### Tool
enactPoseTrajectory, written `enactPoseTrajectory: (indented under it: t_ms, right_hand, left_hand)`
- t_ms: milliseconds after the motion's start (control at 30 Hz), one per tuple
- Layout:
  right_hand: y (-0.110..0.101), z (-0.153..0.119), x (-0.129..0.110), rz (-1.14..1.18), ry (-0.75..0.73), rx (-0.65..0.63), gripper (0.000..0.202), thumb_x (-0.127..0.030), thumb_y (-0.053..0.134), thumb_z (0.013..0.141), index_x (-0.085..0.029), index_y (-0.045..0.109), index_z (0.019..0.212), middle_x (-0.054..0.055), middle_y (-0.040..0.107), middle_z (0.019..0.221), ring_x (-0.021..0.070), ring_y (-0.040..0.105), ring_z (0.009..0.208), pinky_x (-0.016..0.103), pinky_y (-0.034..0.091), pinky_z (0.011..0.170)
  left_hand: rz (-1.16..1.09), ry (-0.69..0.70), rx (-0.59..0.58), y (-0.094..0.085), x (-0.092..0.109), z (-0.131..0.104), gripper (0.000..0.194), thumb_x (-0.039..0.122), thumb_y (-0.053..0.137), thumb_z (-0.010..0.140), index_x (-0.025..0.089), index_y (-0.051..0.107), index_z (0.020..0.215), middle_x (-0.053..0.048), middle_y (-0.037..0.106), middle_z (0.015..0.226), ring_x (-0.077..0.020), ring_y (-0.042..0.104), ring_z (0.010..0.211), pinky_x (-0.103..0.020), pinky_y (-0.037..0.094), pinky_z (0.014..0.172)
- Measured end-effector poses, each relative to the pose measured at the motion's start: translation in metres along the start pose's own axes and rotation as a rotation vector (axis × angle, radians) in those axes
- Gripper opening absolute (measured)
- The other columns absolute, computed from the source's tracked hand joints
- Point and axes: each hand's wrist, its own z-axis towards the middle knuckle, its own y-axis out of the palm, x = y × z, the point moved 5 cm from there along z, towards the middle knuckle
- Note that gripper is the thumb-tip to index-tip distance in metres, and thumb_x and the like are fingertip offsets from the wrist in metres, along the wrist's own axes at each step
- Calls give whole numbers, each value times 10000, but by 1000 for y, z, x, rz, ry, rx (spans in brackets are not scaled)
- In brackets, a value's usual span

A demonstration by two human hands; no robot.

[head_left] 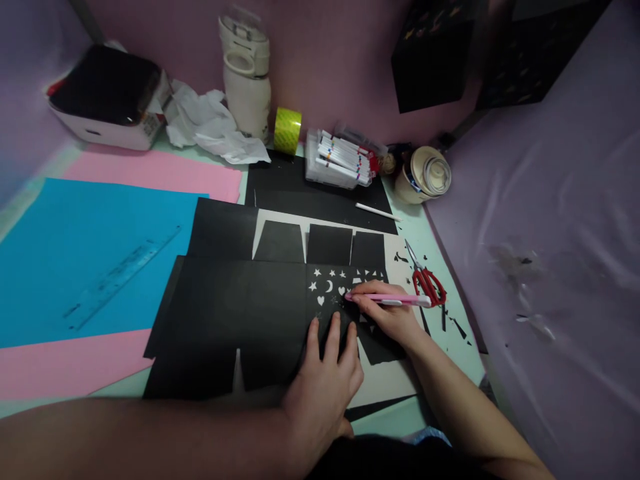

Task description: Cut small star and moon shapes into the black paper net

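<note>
A black card box blank [225, 293] with flaps lies unfolded on a pale sheet [395, 381]. Star, heart and moon shapes show white in its right panel. My left hand [327, 367] rests flat on the card below these shapes, its fingers spread. Beside them, my right hand [387, 310] grips a pink pen-like tool [400, 300], whose tip touches the card near a white heart.
Red-handled scissors [429, 283] and black scraps lie at the right. A clear ruler [125, 273] sits on blue paper [75, 220] at the left. Behind stand a white bottle [247, 87], yellow tape [287, 131], a marker case [335, 163] and a round container [423, 177].
</note>
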Motion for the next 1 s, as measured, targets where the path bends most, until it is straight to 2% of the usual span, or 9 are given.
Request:
enactPoseTrajectory:
  t_ms: [200, 367, 633, 733, 1000]
  right_hand:
    - [1, -8, 5, -85, -26, 29, 126, -334, 682, 838, -237, 736, 897, 51, 754, 839, 192, 701, 718, 316, 556, 661]
    - [5, -12, 1, -142, -169, 49, 44, -261, 645, 860, -234, 675, 843, 50, 732, 833, 181, 679, 719, 308, 532, 655]
    - [14, -13, -2, -290, -238, 4, 161, -237, 559, 899, -238, 541, 739, 15, 598, 677, 138, 537, 573, 276, 431, 562]
    - [16, -13, 0, -317, -246, 9, 199, -244, 534, 913, -238, 514, 715, 7, 576, 654, 134, 530, 566, 267, 422, 559]
    - [17, -14, 1, -295, -388, 43, 202, -183, 527, 915, -224, 474, 724, -6, 567, 663, 110, 508, 551, 238, 403, 537]
  left_hand:
    - [-4, 8, -17, -1, -1, 0, 881, 784, 609, 673, 236, 557, 1362, -155, 387, 1523, -501, 276, 1382, -718, 277, 1043]
    - [-3, 23, -30, -4, -2, 0, 871, 782, 606, 679, 237, 561, 1356, -149, 401, 1515, -488, 272, 1386, -720, 247, 1062]
    - [-13, 33, -36, -7, -4, 1, 874, 781, 607, 679, 230, 552, 1355, -157, 412, 1501, -469, 273, 1382, -749, 276, 1027]
    - [-9, 32, -33, -7, -4, 0, 871, 782, 601, 684, 233, 549, 1359, -152, 418, 1497, -474, 271, 1379, -750, 281, 1024]
    - [-28, 40, -59, -7, -4, 2, 830, 769, 586, 711, 242, 555, 1352, -147, 412, 1502, -483, 259, 1383, -755, 284, 1018]
